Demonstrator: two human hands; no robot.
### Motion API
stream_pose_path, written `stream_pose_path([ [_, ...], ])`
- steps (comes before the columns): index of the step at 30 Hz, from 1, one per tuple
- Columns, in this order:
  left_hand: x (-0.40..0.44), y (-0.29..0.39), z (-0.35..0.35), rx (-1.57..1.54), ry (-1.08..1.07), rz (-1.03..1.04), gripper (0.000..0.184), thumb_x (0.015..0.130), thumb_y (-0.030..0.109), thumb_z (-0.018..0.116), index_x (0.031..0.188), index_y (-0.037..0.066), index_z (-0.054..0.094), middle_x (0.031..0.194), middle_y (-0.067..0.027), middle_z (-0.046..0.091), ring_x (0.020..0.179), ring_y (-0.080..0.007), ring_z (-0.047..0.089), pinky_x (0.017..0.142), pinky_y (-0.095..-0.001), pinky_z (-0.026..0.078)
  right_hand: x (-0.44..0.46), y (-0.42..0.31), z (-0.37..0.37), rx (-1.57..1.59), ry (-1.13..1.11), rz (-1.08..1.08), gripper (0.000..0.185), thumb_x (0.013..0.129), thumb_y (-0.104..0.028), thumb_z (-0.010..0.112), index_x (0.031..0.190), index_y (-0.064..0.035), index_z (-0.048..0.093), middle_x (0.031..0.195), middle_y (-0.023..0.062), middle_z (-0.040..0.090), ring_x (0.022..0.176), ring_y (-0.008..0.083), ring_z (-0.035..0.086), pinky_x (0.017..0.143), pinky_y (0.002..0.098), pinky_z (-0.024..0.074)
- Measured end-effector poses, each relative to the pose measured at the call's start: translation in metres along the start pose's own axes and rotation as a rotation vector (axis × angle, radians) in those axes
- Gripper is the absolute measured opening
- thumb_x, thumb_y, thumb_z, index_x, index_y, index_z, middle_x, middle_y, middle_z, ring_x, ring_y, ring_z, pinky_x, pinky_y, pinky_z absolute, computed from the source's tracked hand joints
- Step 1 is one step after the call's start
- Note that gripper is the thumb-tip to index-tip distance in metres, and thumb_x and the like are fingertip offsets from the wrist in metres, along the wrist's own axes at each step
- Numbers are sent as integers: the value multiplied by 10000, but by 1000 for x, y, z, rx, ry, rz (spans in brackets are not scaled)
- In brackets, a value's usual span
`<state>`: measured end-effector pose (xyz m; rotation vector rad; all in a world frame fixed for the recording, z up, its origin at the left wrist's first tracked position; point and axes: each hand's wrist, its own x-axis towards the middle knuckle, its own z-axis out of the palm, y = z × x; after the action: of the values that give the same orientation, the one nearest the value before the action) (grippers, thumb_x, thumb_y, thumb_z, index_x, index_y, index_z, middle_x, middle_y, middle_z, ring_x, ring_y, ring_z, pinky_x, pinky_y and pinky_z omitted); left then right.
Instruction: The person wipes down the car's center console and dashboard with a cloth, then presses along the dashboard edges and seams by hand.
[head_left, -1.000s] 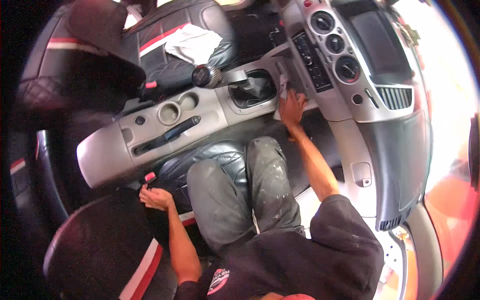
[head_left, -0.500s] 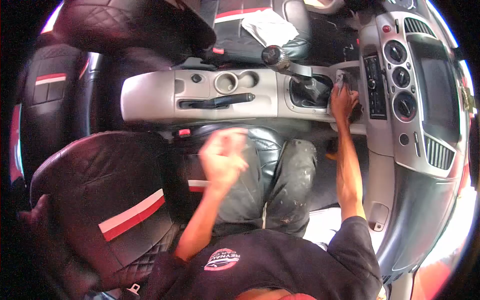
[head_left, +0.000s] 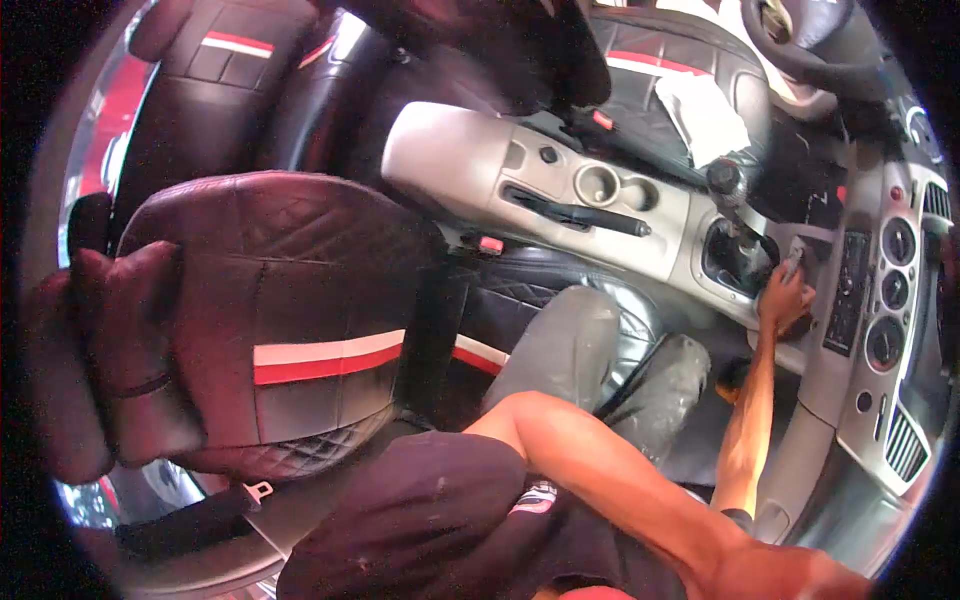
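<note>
Car console (head_left: 450,150), with a rag (head_left: 795,256) in the right hand (head_left: 785,297)

The rag is small, pale grey and bunched, at the front end of the console, between the gear lever (head_left: 727,180) and the radio (head_left: 848,285). It looks thin and soft, so it should weigh next to nothing, bend anywhere and take no harm from a squeeze. Whether it is damp or slick cannot be told. A good hold would be its bunched middle, pinched between thumb and fingers; a loose corner would likely just flop.

The right hand has its fingers closed on part of the rag, and the rest pokes out past them. Whether the rag touches the console is hard to see.

Behind the gear lever come the cup holders (head_left: 597,186), with the handbrake (head_left: 590,215) alongside. Across the console, a larger white cloth (head_left: 703,120) lies rumpled on the far seat (head_left: 625,90).

On the near side, the person's legs (head_left: 560,345) are by the near seat (head_left: 300,290), black with a white and red stripe. The left arm (head_left: 620,470) crosses low in view. Its left hand (head_left: 800,578) seems to be at the bottom edge, blurred and cut off; I cannot tell whether it holds anything.
</note>
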<state>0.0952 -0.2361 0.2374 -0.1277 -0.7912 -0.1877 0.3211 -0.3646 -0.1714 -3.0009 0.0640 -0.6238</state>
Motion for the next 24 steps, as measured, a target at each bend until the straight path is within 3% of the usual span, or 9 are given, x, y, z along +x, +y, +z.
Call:
stream_pose_path([
  [9,17,2,-10,88,-17,19,362,1072,398,560,1022,40,584,894,-21,594,856,-121,580,762,-297,475,2,8,12,-13,30,37,469,997,-545,543,1202,-157,709,1048,187,695,1093,363,590,907,509,471],
  [13,21,2,-15,125,-11,37,366,1072,403,557,1029,40,583,900,-22,596,859,-122,583,762,-297,477,3,4,4,-21,-70,-10,494,982,-483,591,1244,-81,712,1035,177,719,1018,359,596,857,508,509],
  [20,18,15,-21,214,-25,53,375,1072,411,552,1040,39,582,910,-25,601,864,-124,588,762,-296,482,6,14,20,-116,-6,-17,578,977,-570,566,1280,-95,695,1101,201,708,1040,385,606,869,508,519],
  [24,17,21,-17,235,-40,62,380,1072,416,550,1046,38,581,916,-26,603,867,-126,592,762,-296,484,9,12,5,14,-69,21,580,977,-589,564,1287,-117,698,1064,241,654,1037,396,604,872,514,511],
])
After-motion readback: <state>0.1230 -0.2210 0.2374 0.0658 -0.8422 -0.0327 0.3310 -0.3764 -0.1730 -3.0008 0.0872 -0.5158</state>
